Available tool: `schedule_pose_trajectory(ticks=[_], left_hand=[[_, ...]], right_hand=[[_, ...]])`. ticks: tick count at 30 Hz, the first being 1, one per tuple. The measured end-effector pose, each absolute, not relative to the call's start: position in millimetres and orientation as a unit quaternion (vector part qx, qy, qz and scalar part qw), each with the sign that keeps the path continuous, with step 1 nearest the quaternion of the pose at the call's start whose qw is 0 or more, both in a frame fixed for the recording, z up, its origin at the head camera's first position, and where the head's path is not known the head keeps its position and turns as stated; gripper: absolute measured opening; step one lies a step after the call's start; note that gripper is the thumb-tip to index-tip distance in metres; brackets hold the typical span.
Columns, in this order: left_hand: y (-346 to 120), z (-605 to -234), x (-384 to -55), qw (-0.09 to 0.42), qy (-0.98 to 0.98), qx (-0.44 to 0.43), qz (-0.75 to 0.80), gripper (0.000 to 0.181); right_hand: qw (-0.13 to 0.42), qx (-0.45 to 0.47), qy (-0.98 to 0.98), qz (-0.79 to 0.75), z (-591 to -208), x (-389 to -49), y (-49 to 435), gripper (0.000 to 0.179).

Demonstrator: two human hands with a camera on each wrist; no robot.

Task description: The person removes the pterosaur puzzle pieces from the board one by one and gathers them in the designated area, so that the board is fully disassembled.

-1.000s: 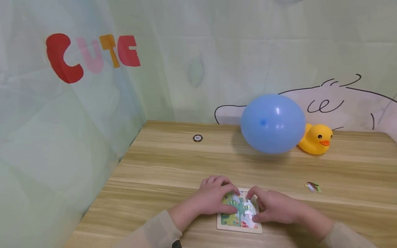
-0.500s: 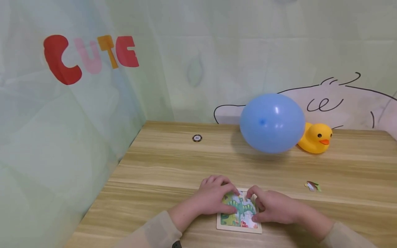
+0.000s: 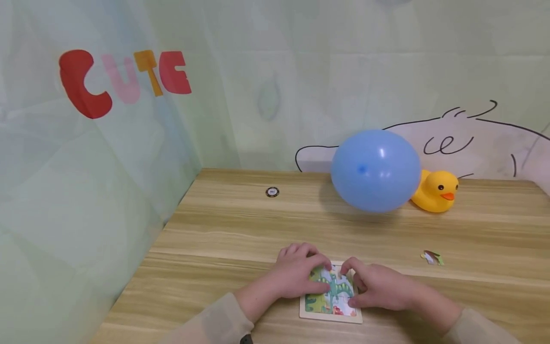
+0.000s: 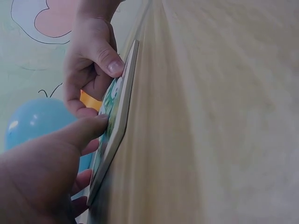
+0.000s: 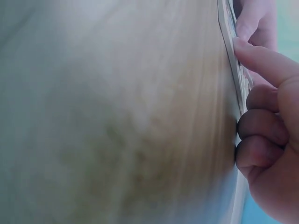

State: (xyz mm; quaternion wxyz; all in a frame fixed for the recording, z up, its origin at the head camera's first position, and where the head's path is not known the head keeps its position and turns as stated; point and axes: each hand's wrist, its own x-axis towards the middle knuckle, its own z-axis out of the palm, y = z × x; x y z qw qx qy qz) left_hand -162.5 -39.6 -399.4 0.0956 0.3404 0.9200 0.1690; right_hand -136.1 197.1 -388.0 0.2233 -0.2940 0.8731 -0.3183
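Note:
A small jigsaw puzzle [image 3: 317,305] with a green winged dinosaur lies flat in its pale wooden frame [image 3: 331,317]. From the left, my left hand [image 3: 296,274] rests on it with relaxed fingers, the index finger and thumb touching the pieces. On the right side my right hand [image 3: 382,287] grips the puzzle between a bent index finger and thumb. The right wrist view shows that hand's other fingers curled beside the frame's edge [image 5: 229,44]. Both thumbs reach onto the pieces in the left wrist view. My hands hide parts of the picture.
One loose jigsaw piece [image 3: 433,258] lies on the wooden table [image 3: 223,229] to the right of the puzzle. Farther back stand a blue balloon [image 3: 375,171] and a yellow rubber duck [image 3: 437,191]. A round black-rimmed chip [image 3: 272,192] lies at the back left.
The puzzle's right wing section looks less glary and more evenly lined up than a second ago. Both hands have barely moved, and the view has shifted slightly.

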Motion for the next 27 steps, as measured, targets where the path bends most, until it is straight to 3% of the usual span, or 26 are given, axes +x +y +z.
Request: schedule_pose_trajectory(ticks=[10, 27], left_hand=[[-37.2, -400.5, -162.7, 0.089, 0.923, 0.332, 0.17, 0.036], [-37.7, -402.5, -164.2, 0.108, 0.922, 0.317, 0.193, 0.038]], right_hand=[[0.228, -0.275, 0.875, -0.326, -387.2, -136.6, 196.9, 0.049], [0.182, -0.317, 0.875, -0.317, -392.0, -137.1, 200.3, 0.041]])
